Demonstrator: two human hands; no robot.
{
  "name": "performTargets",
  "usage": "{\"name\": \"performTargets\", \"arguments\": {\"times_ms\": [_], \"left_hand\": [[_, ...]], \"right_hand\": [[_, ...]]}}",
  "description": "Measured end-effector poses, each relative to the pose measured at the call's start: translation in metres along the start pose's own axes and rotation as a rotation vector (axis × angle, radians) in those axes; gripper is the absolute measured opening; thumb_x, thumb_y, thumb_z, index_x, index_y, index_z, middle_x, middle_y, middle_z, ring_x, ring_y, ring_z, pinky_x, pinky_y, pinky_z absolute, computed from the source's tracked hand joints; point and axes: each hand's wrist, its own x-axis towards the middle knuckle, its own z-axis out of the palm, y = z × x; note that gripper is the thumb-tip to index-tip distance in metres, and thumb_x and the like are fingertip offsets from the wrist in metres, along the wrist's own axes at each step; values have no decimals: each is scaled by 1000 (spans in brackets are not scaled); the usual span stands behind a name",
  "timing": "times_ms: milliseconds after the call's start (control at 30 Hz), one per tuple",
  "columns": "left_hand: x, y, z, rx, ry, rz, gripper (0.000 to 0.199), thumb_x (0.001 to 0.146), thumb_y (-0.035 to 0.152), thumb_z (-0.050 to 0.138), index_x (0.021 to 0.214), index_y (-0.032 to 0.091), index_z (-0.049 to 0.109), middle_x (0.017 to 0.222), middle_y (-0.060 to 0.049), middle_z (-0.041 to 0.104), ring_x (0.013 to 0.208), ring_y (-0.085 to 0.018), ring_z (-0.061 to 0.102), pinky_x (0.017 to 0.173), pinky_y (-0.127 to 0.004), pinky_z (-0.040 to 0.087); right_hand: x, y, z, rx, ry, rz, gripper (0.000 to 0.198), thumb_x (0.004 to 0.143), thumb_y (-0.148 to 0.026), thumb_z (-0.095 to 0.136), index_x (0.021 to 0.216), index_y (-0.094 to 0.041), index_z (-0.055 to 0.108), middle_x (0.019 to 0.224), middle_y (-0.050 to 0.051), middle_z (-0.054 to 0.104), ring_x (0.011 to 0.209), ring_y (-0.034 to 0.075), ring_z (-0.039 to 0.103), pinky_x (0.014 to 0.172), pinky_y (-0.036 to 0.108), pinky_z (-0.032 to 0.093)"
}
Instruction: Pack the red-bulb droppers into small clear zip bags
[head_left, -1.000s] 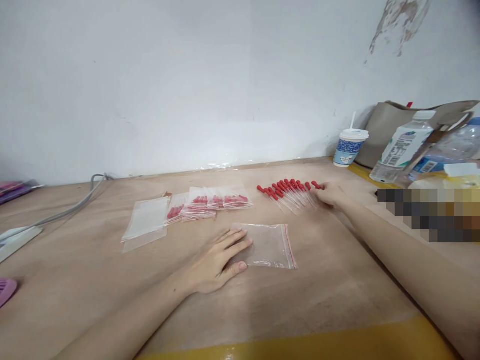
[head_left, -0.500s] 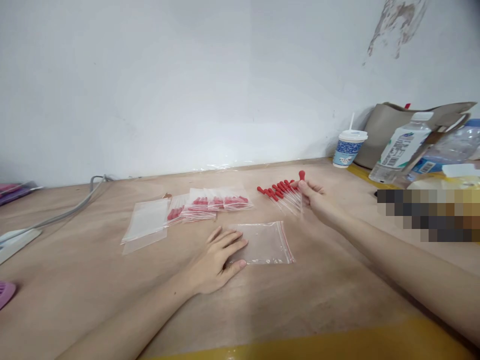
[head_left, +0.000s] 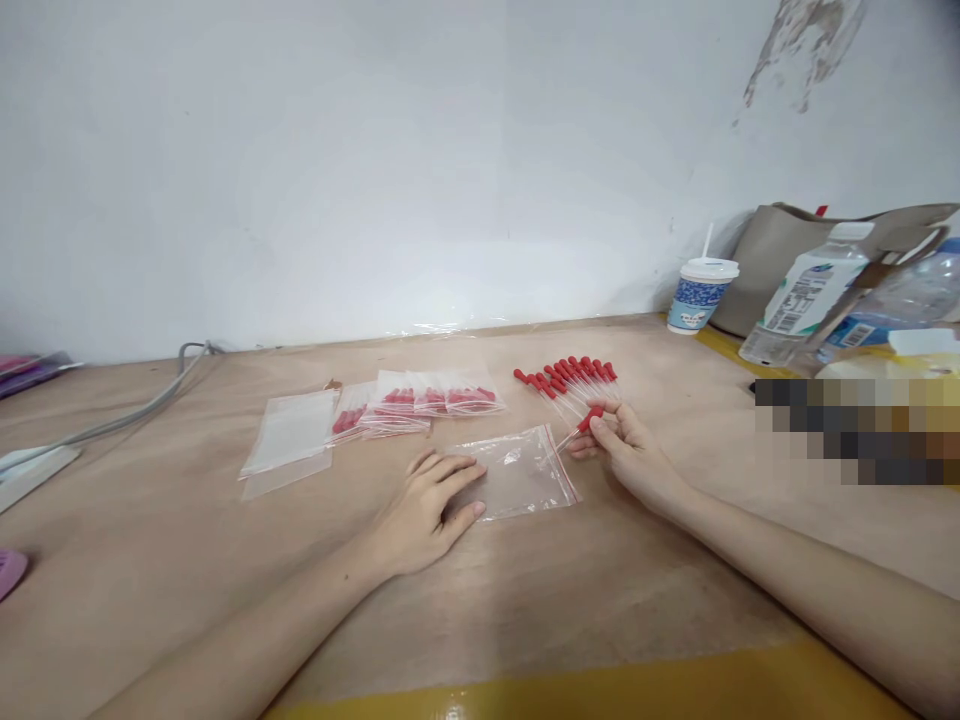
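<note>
A clear zip bag (head_left: pixel 521 470) lies flat on the table with its red-lined mouth toward the right. My left hand (head_left: pixel 431 510) rests on the bag's left end, fingers stretched out and apart. Between thumb and fingers, my right hand (head_left: pixel 626 450) pinches a dropper (head_left: pixel 589 420) by its red bulb. The dropper's clear tube points left and down, its tip at the bag's mouth; whether it is inside I cannot tell. Behind that hand lies a row of several droppers (head_left: pixel 574 370) with red bulbs.
Filled zip bags (head_left: pixel 416 400) with red bulbs overlap at centre left, beside flat bags (head_left: pixel 289 430). A grey cable (head_left: pixel 142 410) runs along the left. At the right stand a paper cup (head_left: pixel 699 295), a bottle (head_left: pixel 810 290) and a grey handbag (head_left: pixel 757 260).
My right hand has brought the dropper from the row toward me and left to the bag's mouth, tilting it from upright. The bag has turned slightly; my left hand still rests on it.
</note>
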Motion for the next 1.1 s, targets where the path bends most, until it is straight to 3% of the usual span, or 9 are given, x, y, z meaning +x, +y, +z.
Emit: {"name": "performTargets", "arguments": {"times_ms": [200, 333, 433, 500, 667, 800, 900, 1000, 1100], "left_hand": [[1, 0, -2, -10, 3, -25, 39, 87, 38, 50, 124, 25, 50, 122, -8, 55, 110, -25, 50, 99, -47, 31], [1, -1, -1, -14, -3, -20, 40, 87, 39, 50, 124, 26, 51, 122, -8, 55, 110, -25, 49, 97, -46, 32], [1, -1, -1, -18, -7, -12, 40, 87, 40, 50, 125, 27, 50, 122, -8, 54, 111, -25, 48, 97, -46, 32], [1, -1, -1, -21, -11, -7, 39, 87, 39, 49, 125, 28, 50, 123, -7, 54, 113, -25, 47, 97, -46, 32], [1, -2, -2, -27, -17, -16, 38, 87, 37, 49, 123, 26, 52, 124, -8, 53, 114, -25, 47, 100, -48, 30], [0, -2, -3, -44, 9, -8, 31, 86, 30, 51, 115, 24, 59, 123, -8, 53, 116, -26, 46, 102, -51, 28], [0, 0, -4, -126, 1, 30, 27, 87, 25, 47, 111, 22, 61, 125, -8, 52, 117, -23, 47, 102, -44, 34], [0, 1, -5, -214, -56, 71, 29, 88, 25, 47, 114, 22, 59, 124, -7, 53, 113, -20, 51, 96, -34, 43], [2, 2, -5, -224, -80, 108, 31, 89, 24, 47, 119, 24, 55, 120, -5, 57, 111, -20, 52, 96, -36, 42]], "right_hand": [[-6, -11, -8, -105, -366, 87, 27, 72, -39, 65, 89, -20, 54, 85, 2, 61, 55, 7, 51, 54, 25, 43], [-6, -19, -14, -69, -453, 70, 23, 66, -31, 71, 76, -19, 55, 99, 3, 60, 50, 3, 44, 43, 18, 35], [-8, -20, -13, 12, -595, 147, 24, 68, -30, 69, 79, -19, 51, 103, 4, 60, 48, 3, 49, 44, 19, 39], [-9, -19, -12, 63, -664, 216, 24, 71, -30, 67, 81, -19, 49, 103, 4, 61, 55, 7, 58, 54, 25, 47], [-8, -19, -12, 92, -638, 242, 19, 73, -28, 65, 81, -19, 50, 96, 1, 64, 90, 13, 61, 85, 34, 44], [-2, -18, -20, -20, -581, 213, 19, 71, -25, 67, 76, -18, 50, 95, 1, 64, 89, 10, 60, 82, 29, 43], [1, -15, -24, -93, -602, 170, 21, 70, -27, 67, 78, -18, 51, 91, 2, 64, 86, 11, 59, 79, 28, 43], [1, -13, -23, -154, -649, 142, 22, 71, -28, 67, 82, -17, 53, 88, 1, 63, 83, 11, 58, 76, 28, 44], [-2, -12, -18, -232, -680, 92, 21, 72, -32, 66, 82, -16, 56, 86, 3, 62, 78, 11, 57, 72, 28, 44]]}}
